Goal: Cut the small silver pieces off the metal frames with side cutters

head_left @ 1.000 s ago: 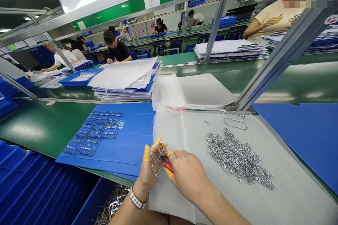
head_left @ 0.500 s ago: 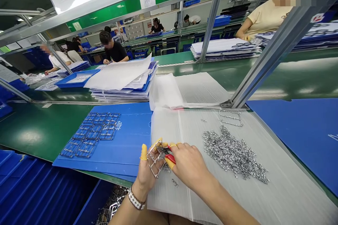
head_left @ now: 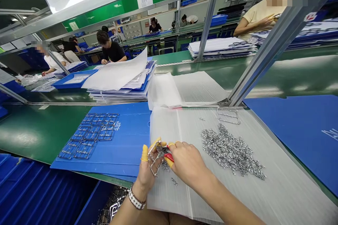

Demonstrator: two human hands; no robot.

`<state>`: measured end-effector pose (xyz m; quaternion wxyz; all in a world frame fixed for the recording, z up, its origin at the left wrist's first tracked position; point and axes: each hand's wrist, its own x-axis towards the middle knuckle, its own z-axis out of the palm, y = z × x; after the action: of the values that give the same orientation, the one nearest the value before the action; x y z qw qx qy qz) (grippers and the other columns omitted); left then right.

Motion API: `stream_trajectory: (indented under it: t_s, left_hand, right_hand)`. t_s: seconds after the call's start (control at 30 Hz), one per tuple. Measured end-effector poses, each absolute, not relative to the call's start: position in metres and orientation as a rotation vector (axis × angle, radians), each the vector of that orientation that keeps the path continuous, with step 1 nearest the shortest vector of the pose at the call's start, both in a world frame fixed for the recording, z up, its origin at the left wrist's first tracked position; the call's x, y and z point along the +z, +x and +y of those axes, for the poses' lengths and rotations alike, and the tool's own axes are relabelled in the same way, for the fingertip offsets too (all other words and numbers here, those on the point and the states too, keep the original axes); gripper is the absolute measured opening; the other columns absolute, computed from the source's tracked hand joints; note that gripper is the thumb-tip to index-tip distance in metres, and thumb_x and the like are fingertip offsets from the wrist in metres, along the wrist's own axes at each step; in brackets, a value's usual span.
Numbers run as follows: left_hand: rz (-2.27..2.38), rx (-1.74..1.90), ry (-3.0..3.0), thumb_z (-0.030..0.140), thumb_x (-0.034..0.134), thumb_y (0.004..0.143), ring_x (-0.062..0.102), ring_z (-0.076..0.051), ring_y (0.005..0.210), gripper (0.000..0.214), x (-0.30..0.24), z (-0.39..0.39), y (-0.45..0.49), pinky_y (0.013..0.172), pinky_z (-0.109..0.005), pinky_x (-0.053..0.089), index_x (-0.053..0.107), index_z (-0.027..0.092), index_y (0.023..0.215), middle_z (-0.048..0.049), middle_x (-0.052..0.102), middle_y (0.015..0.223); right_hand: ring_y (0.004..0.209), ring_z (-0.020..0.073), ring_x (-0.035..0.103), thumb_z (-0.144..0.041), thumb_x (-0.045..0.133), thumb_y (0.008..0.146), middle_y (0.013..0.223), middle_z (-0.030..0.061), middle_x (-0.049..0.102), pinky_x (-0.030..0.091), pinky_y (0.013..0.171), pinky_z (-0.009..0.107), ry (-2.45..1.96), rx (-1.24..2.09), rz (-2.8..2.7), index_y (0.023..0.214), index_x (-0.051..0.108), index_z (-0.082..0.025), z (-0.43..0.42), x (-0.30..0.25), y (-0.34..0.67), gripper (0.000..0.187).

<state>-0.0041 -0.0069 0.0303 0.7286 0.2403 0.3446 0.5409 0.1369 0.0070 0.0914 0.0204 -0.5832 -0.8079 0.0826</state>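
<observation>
My left hand, with yellow finger cots, grips a small metal frame of parts above the near edge of a white foam sheet. My right hand is closed on red-handled cutters whose tip meets the frame. A few loose metal pieces lie on the sheet just below the hands. A heap of cut metal pieces lies to the right on the same sheet, with an empty frame beyond it.
Several metal frames lie on a blue board at left. Stacked sheets and folded foam sit behind. A slanted aluminium post stands at right. Blue bins sit below. Other people work at benches behind.
A few small cut pieces have dropped onto the white sheet under my hands. Both hands stay together at the frame; the view shifted slightly.
</observation>
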Motion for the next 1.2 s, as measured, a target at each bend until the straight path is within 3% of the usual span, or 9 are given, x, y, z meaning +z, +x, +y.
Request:
stream_trajectory:
  t_s: [0.2, 0.43, 0.7, 0.9, 1.03, 1.2]
  left_hand:
    - [0.715, 1.201, 0.447, 0.056, 0.034, 0.088, 0.05, -0.028, 0.116, 0.058, 0.032, -0.006, -0.007, 0.093, -0.038, 0.041, 0.058, 0.015, 0.121, -0.0136, 0.061, 0.121]
    - [0.555, 1.208, 0.265, 0.057, 0.033, 0.088, 0.057, -0.028, 0.104, 0.06, 0.043, 0.003, -0.011, 0.075, -0.037, 0.048, 0.059, 0.012, 0.119, -0.0157, 0.062, 0.118]
    - [0.575, 1.27, 0.257, 0.057, 0.033, 0.088, 0.056, -0.03, 0.105, 0.062, 0.044, 0.006, -0.006, 0.08, -0.042, 0.048, 0.058, 0.011, 0.119, -0.0166, 0.061, 0.118]
    - [0.571, 1.246, 0.252, 0.055, 0.035, 0.088, 0.057, -0.028, 0.104, 0.06, 0.042, 0.005, -0.01, 0.072, -0.035, 0.05, 0.055, 0.012, 0.123, -0.0161, 0.061, 0.119]
    - [0.529, 1.257, 0.259, 0.055, 0.033, 0.088, 0.057, -0.029, 0.103, 0.06, 0.039, 0.004, -0.013, 0.082, -0.043, 0.048, 0.056, 0.011, 0.121, -0.0174, 0.061, 0.118]
    - [0.551, 1.46, 0.366, 0.039, 0.037, 0.089, 0.054, -0.029, 0.111, 0.048, 0.042, 0.002, -0.007, 0.096, -0.05, 0.039, 0.046, 0.02, 0.132, -0.0126, 0.06, 0.12]
  right_hand:
    - [0.083, 0.026, 0.061, -0.029, 0.053, 0.082, 0.087, 0.0093, 0.066, 0.036, 0.066, 0.034, -1.805, 0.247, -2.485, 0.091, 0.062, -0.018, 0.004, 0.084, 0.141, 0.017]
    - [0.084, 0.0259, 0.058, -0.023, 0.053, 0.079, 0.086, 0.0092, 0.066, 0.034, 0.068, 0.035, -1.808, 0.25, -2.463, 0.093, 0.062, -0.017, -0.006, 0.067, 0.15, 0.017]
    - [0.084, 0.0274, 0.058, -0.023, 0.055, 0.077, 0.089, 0.0101, 0.066, 0.036, 0.07, 0.038, -1.659, 0.337, -2.462, 0.102, 0.061, -0.017, -0.022, 0.068, 0.141, 0.027]
    - [0.081, 0.0211, 0.058, -0.026, 0.051, 0.078, 0.087, 0.0056, 0.064, 0.041, 0.069, 0.032, -1.554, 0.581, -2.174, 0.095, 0.058, -0.02, -0.015, 0.065, 0.149, 0.019]
    - [0.08, 0.0192, 0.059, -0.03, 0.049, 0.079, 0.087, 0.0039, 0.063, 0.043, 0.069, 0.031, -1.485, 0.75, -1.942, 0.093, 0.055, -0.022, -0.003, 0.061, 0.155, 0.018]
    - [0.067, 0.0155, 0.055, -0.036, 0.054, 0.074, 0.08, 0.0002, 0.061, 0.042, 0.062, 0.029, -1.501, 1.145, -1.587, 0.085, 0.052, -0.022, 0.006, 0.046, 0.148, 0.018]
